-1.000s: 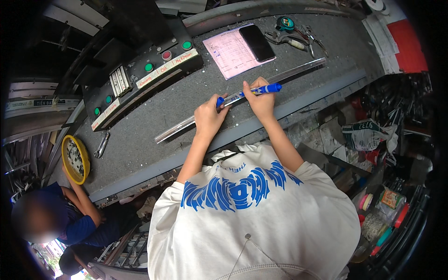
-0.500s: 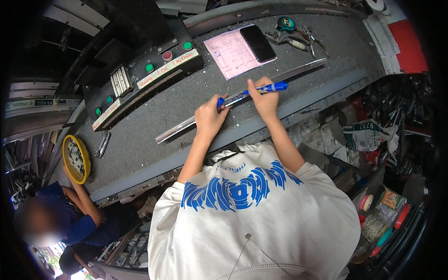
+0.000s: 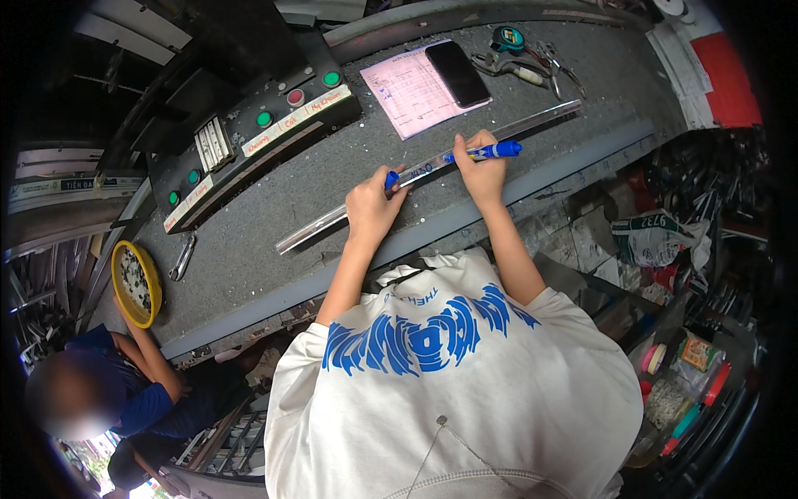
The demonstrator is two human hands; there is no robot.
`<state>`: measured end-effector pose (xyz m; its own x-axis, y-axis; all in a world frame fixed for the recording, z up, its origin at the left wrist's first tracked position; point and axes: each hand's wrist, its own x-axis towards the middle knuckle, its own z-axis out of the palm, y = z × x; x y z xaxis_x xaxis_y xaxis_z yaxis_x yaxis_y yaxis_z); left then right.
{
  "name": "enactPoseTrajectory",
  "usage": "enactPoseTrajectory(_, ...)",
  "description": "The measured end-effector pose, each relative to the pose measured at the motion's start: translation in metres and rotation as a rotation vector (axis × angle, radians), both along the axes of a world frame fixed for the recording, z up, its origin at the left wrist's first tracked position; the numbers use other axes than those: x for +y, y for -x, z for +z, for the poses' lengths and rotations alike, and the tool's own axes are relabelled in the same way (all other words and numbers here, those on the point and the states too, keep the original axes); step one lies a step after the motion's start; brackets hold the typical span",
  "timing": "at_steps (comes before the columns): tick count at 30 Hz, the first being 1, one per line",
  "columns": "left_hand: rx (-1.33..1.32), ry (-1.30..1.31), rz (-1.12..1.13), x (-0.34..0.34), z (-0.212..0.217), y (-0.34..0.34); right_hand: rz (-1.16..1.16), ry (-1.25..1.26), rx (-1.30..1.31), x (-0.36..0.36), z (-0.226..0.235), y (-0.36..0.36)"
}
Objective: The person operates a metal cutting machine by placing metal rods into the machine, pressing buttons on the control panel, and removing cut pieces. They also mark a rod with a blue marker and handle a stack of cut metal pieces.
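A long, shiny metal bar lies slantwise on the grey worktop, rising toward the right. My left hand is closed near its middle, resting against the bar, with a blue marker cap sticking up between thumb and fingers. Handwritten blue marks show on the bar between my two hands. A blue marker is gripped in my right hand, thumb up, its thick end pointing right. The marker's other end is toward the bar; whether the tip touches it I cannot tell.
Beyond the bar lie a pink paper, a black phone, pliers and a tape measure. At left stand a button panel, a wrench and a yellow basin beside another person.
My right hand has shifted slightly right with the marker, away from my left hand, uncovering more of the blue marks. The left hand and bar stay nearly in place.
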<state>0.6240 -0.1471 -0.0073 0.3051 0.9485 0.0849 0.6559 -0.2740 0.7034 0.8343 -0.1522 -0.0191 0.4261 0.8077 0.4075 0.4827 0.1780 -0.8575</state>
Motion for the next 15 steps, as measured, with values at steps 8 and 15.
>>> enactPoseTrajectory(8, -0.038, -0.003, 0.006, -0.001, -0.002, -0.001, 0.023, 0.024, 0.044, -0.002, 0.003, 0.001)
enactPoseTrajectory(15, -0.012, -0.015, -0.001, 0.0, -0.002, 0.0, -0.013, -0.009, 0.081, 0.002, 0.0, -0.012)
